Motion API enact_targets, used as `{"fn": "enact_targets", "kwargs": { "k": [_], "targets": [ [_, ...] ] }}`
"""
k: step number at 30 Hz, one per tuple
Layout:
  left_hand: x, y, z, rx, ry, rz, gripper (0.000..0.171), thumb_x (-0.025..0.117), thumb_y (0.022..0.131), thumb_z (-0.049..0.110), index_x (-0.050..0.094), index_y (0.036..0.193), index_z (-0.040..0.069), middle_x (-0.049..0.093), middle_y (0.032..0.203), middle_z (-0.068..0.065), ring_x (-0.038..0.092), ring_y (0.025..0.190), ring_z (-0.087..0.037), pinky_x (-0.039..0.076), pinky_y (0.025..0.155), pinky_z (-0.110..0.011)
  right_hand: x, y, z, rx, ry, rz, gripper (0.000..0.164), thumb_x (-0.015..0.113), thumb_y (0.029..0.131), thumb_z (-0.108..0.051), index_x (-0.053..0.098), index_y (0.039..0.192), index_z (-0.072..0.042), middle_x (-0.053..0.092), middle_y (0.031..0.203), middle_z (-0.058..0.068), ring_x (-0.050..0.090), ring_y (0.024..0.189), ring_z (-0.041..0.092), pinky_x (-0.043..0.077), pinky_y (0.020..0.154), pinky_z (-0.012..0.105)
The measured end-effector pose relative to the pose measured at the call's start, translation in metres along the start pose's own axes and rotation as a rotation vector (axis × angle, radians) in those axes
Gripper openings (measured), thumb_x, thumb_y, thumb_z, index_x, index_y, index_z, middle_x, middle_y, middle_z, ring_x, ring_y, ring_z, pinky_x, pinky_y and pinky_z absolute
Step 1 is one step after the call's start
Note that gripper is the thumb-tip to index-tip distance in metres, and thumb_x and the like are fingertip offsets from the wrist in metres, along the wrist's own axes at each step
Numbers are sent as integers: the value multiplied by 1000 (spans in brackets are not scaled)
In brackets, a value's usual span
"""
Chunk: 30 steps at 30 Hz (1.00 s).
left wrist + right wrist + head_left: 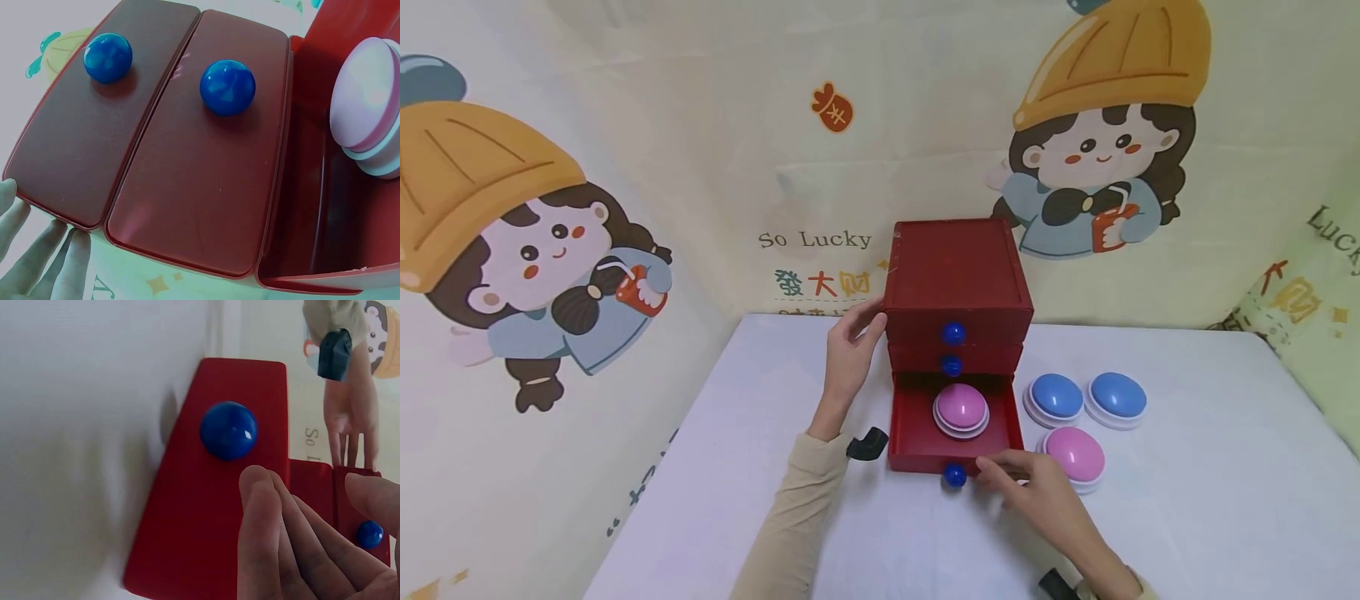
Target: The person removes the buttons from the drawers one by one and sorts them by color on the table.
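A dark red drawer box (957,267) has blue ball knobs, and its bottom drawer (917,442) is pulled out. Inside that drawer sits a pink push button with a white base (961,407), which the left wrist view shows partly cut off. My left hand (848,354) rests its fingers against the left side of the box near the top drawer. My right hand (1041,492) is at the right part of the bottom drawer's front, beside its blue knob (955,476). In the right wrist view a gap separates the thumb from the fingers, with nothing between; whether they touch the drawer is unclear.
Two blue push buttons, one nearer the box (1056,397) and one farther right (1117,395), stand on the white table (1210,500). Another pink button (1075,454) is right behind my right hand. A printed cloth (925,125) hangs at the back.
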State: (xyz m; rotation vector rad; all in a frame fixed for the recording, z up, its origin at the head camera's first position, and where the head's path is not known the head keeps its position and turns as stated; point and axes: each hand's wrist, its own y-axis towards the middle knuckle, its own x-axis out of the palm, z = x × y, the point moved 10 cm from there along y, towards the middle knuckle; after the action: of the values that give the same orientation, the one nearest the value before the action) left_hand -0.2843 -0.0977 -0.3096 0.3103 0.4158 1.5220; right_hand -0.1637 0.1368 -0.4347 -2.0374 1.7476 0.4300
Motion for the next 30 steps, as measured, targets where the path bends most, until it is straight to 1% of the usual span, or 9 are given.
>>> {"fn": "enact_targets", "kwargs": {
  "k": [5, 9, 12, 14, 16, 18, 22, 25, 30],
  "targets": [
    [3, 0, -1, -7, 0, -3, 36, 60, 99, 6, 58, 133, -4, 62, 131, -19, 60, 122, -28, 54, 97, -29, -15, 2, -7, -46, -69, 62, 22, 70, 93, -29, 76, 106, -12, 74, 85, -6, 67, 78, 10, 55, 69, 18],
    [1, 0, -1, -6, 14, 5, 36, 59, 99, 6, 58, 133, -5, 62, 131, -19, 60, 121, -29, 54, 97, -29, -24, 5, -14, -104, -73, 86, 23, 71, 92, -27, 75, 106, -9, 74, 81, -3, 70, 75, 13, 57, 68, 18],
    [0, 0, 0, -4, 23, 0, 37, 59, 99, 7, 57, 133, -5, 62, 131, -19, 60, 121, -29, 53, 98, -30, -32, 8, -19, -141, -105, 111, 26, 72, 92, -31, 75, 107, -10, 75, 88, -3, 69, 75, 12, 57, 67, 19],
    [1, 0, 0, -6, 23, -3, 38, 59, 99, 8, 56, 134, -6, 62, 131, -19, 60, 122, -28, 53, 98, -30, -38, 11, -22, -150, -131, 126, 29, 72, 91, -34, 75, 109, -12, 75, 94, -2, 68, 78, 12, 56, 68, 18],
    [1, 0, -1, -9, 17, -5, 38, 60, 99, 8, 57, 134, -6, 62, 131, -19, 60, 122, -28, 53, 98, -30, -43, 13, -25, -173, -145, 139, 28, 73, 91, -34, 75, 109, -13, 75, 99, -1, 68, 81, 10, 56, 70, 17],
    [1, 1, -1, -13, 9, -3, 37, 60, 99, 8, 57, 133, -5, 62, 131, -19, 60, 121, -28, 53, 98, -30, -47, 16, -28, -205, -142, 148, 27, 74, 90, -31, 75, 109, -11, 75, 100, 0, 68, 81, 9, 56, 71, 17],
    [1, 1, 0, -9, -2, 5, 36, 60, 98, 6, 59, 132, -4, 62, 130, -20, 60, 121, -28, 53, 98, -28, -50, 23, -32, -264, -125, 139, 26, 75, 90, -25, 74, 110, -9, 75, 102, 3, 70, 83, 12, 58, 72, 20],
    [1, 1, 0, -8, -9, 9, 35, 60, 98, 5, 59, 132, -6, 62, 129, -21, 61, 120, -27, 54, 97, -28, -51, 28, -32, -274, -133, 115, 32, 75, 89, -27, 72, 114, -8, 74, 107, 7, 71, 86, 19, 59, 73, 23],
    [1, 0, 1, -10, -3, 9, 35, 60, 98, 5, 58, 132, -6, 62, 130, -21, 61, 120, -27, 54, 97, -28, -51, 36, -33, -277, -152, 63, 39, 75, 90, -29, 70, 120, -6, 72, 113, 12, 71, 92, 24, 61, 75, 30]
  ]
}}
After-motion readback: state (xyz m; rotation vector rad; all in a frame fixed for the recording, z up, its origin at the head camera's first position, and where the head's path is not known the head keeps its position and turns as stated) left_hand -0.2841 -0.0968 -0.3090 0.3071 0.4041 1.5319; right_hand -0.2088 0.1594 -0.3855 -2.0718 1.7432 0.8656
